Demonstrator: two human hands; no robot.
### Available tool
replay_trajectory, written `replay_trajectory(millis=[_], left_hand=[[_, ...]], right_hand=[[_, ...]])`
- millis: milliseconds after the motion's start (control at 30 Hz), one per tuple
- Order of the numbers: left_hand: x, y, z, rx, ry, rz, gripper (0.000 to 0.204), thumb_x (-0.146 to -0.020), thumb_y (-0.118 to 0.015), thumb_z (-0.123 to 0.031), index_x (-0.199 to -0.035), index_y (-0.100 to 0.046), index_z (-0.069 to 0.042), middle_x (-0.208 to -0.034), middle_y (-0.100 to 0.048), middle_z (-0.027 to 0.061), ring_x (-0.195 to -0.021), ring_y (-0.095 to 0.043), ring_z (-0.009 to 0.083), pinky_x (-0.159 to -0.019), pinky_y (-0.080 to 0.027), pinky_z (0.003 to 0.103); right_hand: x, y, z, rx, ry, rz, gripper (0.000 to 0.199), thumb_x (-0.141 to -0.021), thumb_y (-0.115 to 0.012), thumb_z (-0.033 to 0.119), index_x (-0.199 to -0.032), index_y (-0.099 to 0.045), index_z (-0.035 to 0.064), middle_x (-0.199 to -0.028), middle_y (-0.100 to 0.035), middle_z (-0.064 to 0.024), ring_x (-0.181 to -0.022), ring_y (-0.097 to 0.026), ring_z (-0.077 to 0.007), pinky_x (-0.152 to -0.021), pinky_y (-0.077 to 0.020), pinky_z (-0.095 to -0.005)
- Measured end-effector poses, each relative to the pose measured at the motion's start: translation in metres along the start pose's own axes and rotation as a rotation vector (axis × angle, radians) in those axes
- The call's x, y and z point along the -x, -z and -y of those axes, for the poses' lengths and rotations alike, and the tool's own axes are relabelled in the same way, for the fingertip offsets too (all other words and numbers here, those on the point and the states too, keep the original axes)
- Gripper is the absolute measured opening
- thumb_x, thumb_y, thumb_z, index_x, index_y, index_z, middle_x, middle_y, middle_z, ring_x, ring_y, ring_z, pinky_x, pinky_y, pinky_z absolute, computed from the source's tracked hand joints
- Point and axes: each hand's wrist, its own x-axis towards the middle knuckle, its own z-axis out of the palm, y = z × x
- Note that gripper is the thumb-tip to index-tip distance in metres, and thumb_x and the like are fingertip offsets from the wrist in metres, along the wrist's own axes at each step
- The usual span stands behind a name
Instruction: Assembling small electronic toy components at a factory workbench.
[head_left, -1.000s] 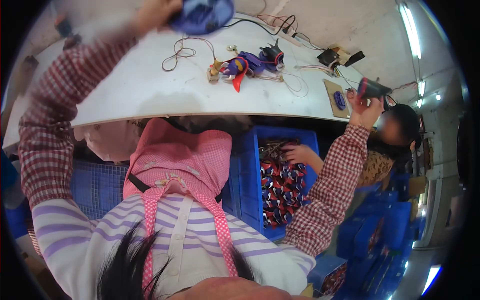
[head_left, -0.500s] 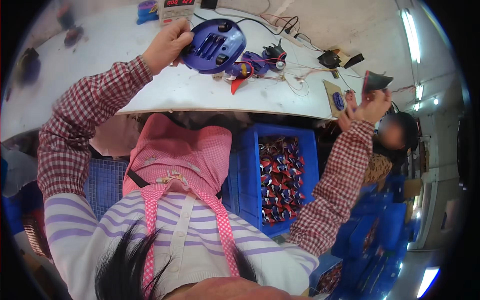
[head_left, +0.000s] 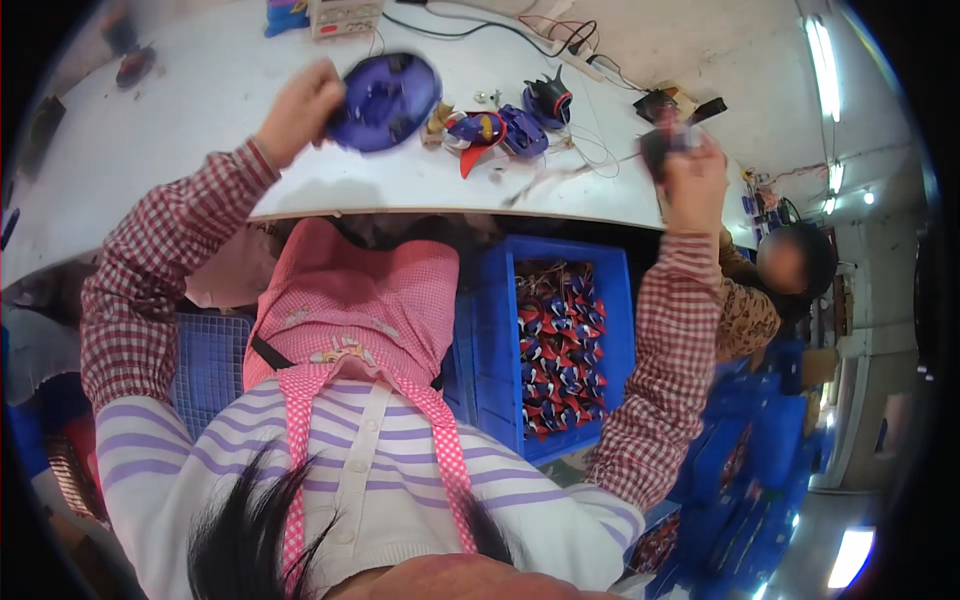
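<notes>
My left hand (head_left: 302, 112) is closed on the left rim of a round purple plastic toy base (head_left: 385, 105), held up over the white table (head_left: 250, 60). Motion blurs the base's recesses. Over the table's right end, my right hand (head_left: 694, 182) grips a dark, curved plastic piece (head_left: 655, 152), smeared by movement. Between my hands lie a purple, yellow and red toy part (head_left: 474, 130), a purple shell (head_left: 524, 132) and a black spiky piece (head_left: 548, 98) with a red edge. Thin wires trail beside them.
A blue crate (head_left: 485, 350) below the table edge holds several rows of small red, white and blue parts (head_left: 562, 350). A power supply box (head_left: 345, 18) and a power strip (head_left: 585, 65) stand at the back. Another person (head_left: 752, 315) sits at the right, near stacked blue crates (head_left: 745, 440).
My left hand and the purple base have shifted left and slightly nearer. My right hand has swung left with the dark piece, from beside the other person to over the table's end.
</notes>
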Motion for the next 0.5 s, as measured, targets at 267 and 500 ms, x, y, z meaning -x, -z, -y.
replay_trajectory(millis=[267,500], left_hand=[[0.005,0.029,0.016,0.234,-0.042,-0.249,0.012,-0.091,-0.047,-0.015,-0.082,-0.044,-0.008,-0.066,-0.049,0.0034,-0.045,-0.043,0.0092,-0.036,-0.036,0.020],[0.014,0.030,0.033,0.189,-0.010,-0.177,0.013,-0.092,-0.048,-0.015,-0.083,-0.046,-0.007,-0.067,-0.049,0.0024,-0.047,-0.042,0.0078,-0.037,-0.036,0.020]], right_hand=[[-0.005,0.028,0.043,-0.823,-0.112,-0.078,0.053,-0.075,-0.055,-0.003,-0.126,-0.042,0.0044,-0.111,-0.055,-0.0116,-0.083,-0.057,-0.0153,-0.072,-0.0465,-0.0208],[0.008,0.022,0.051,-0.718,-0.101,0.092,0.054,-0.077,-0.053,-0.003,-0.128,-0.039,0.0046,-0.117,-0.052,-0.0129,-0.090,-0.059,-0.0175,-0.078,-0.0490,-0.0239]])
